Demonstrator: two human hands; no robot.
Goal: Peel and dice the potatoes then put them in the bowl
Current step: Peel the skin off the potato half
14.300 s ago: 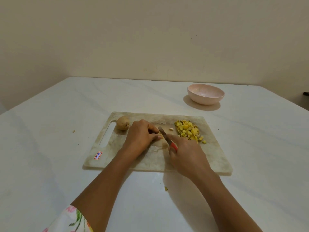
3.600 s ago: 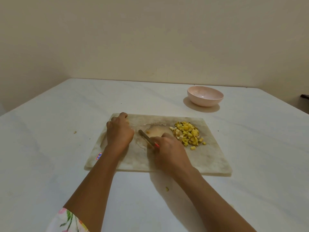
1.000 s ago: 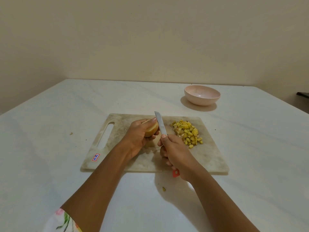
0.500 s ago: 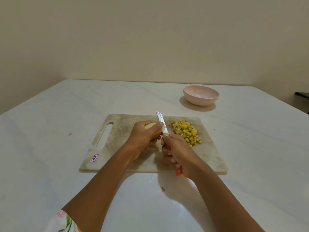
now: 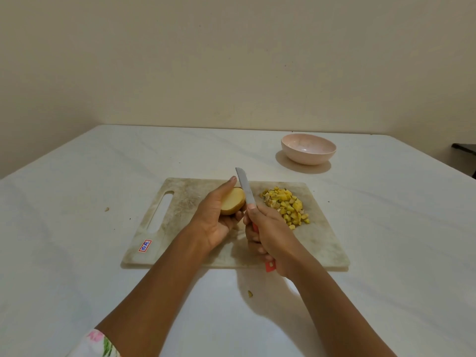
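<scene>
My left hand [image 5: 215, 219] holds a small tan potato [image 5: 232, 204] lifted above the marbled cutting board [image 5: 185, 202]. My right hand [image 5: 268, 234] grips a knife [image 5: 246, 188] by its red handle, the steel blade pointing up and away, right beside the potato. A heap of yellow diced potato [image 5: 287, 208] lies on the board's right half. The pink bowl [image 5: 308, 148] stands on the table beyond the board, to the right, with nothing seen inside.
The white table [image 5: 77, 189] carries a small scrap [image 5: 106, 209] left of the board and another scrap [image 5: 249, 294] near the front. A dark object [image 5: 465, 148] shows at the right edge. A beige wall rises behind the table.
Over the last seconds my left hand took the potato from the board's left and lifted it. The knife swung upright beside it. In the last half second little has moved.
</scene>
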